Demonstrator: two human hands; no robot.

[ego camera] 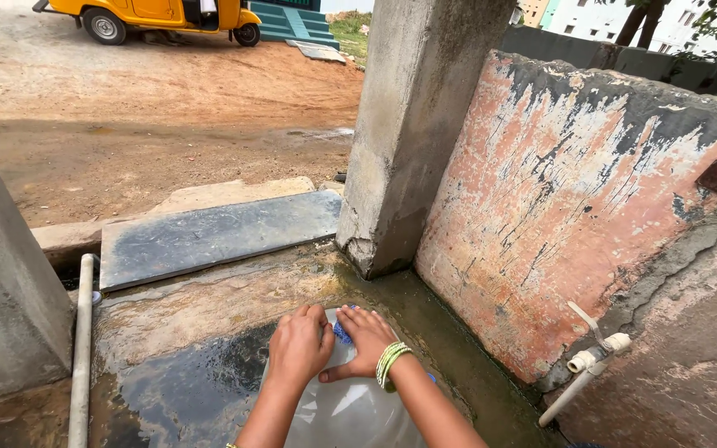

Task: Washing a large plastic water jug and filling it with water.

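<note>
A large translucent water can [350, 415] is standing on the wet concrete floor [201, 373] at the bottom of the view, between the person's forearms, its rounded shoulder facing up and its blue cap [342, 332] sitting at the top, mostly covered by fingers. Behind it a peeling pink and grey wall [574, 207] is running off to the right, and a bare concrete pillar [417, 124] is rising just beside that wall, well apart from the can. A dark stone slab [217, 236] is lying flat across the ground to the left of the pillar, with a dirt road stretching beyond it and a yellow three-wheeler [151, 12] parked at the far edge. A white pipe [80, 348] is running along the floor on the left, and a white tap [595, 357] is sticking out low on the wall to the right. The left hand [300, 348] is pressing down on the can's shoulder, fingers together and curled over the neck. The right hand [367, 340], wearing green bangles [390, 363] at the wrist, is resting its fingers together on the cap, thumb spread out against the plastic.
</note>
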